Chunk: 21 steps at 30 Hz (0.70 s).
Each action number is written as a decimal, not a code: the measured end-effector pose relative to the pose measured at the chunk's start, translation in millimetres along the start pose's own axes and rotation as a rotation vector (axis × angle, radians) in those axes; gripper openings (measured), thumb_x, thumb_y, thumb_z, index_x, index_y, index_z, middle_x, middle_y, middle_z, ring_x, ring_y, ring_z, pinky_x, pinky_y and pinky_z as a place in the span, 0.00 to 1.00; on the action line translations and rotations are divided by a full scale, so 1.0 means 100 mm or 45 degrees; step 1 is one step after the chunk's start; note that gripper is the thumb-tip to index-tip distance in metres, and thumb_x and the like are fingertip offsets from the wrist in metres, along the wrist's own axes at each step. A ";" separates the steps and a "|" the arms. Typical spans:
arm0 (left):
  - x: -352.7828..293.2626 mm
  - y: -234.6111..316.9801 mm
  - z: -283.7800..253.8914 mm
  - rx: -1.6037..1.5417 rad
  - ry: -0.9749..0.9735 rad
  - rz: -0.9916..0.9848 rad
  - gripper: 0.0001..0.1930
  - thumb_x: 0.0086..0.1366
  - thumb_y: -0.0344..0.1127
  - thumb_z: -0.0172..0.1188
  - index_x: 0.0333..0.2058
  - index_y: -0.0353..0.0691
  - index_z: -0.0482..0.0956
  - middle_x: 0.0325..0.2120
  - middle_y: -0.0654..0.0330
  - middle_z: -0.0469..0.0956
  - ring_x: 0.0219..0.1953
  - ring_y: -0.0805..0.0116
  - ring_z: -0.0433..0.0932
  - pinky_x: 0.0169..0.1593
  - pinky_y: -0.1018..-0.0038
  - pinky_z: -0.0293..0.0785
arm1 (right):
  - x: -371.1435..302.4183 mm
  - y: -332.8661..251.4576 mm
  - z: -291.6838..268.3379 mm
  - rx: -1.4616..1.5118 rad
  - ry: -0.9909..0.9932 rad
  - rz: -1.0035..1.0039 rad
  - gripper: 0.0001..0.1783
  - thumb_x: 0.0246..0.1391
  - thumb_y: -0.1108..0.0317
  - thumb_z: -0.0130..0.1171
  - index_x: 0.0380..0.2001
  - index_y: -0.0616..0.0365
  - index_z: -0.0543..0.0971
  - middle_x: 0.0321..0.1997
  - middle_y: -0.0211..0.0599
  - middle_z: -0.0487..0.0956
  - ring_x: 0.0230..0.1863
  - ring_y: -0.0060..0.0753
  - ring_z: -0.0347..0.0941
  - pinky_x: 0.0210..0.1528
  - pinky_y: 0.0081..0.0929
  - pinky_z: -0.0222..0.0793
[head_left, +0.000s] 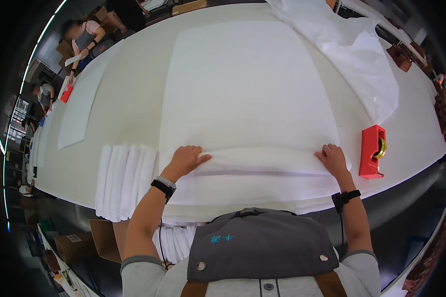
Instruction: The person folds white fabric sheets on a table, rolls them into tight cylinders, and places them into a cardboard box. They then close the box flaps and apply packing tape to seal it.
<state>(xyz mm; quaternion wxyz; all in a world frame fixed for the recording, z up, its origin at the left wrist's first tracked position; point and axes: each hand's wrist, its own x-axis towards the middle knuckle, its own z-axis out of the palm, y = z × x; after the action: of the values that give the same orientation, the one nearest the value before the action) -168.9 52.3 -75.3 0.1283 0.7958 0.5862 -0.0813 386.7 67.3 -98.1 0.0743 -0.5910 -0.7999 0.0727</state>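
A long white sheet (248, 89), which looks like thin fabric, lies across the table in front of me. Its near end is turned over into a soft, puffy fold that runs from side to side. My left hand (186, 160) grips the left end of this fold, thumb pointing inward and fingers curled over it. At the right end, my right hand (333, 158) holds the same fold between thumb and bent fingers. Just left of my left forearm, several narrow white rolls (126, 173) lie side by side and hang over the table's front edge.
A red tape dispenser (370, 151) with yellowish tape stands right of my right hand. Crumpled white sheeting (352, 59) covers the far right of the table (129, 99). Cardboard boxes (77, 247) sit below at left. A co-worker (86, 37) is at the far left, by another red dispenser (67, 93).
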 end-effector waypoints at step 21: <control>-0.21 1.03 0.35 -0.085 0.159 0.363 0.40 0.52 0.65 0.73 0.50 0.37 0.73 0.38 0.52 0.79 0.45 0.53 0.79 0.48 0.61 0.75 | 0.07 -1.83 0.12 -0.166 -0.312 -0.507 0.35 0.39 0.53 0.79 0.50 0.53 0.76 0.46 0.40 0.79 0.51 0.45 0.75 0.51 0.46 0.70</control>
<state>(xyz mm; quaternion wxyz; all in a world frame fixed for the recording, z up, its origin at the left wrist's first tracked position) -76.7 -6.0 -91.5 0.1282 0.8698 0.4764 0.0068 211.1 20.2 -71.9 -0.0486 -0.4119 -0.9068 0.0759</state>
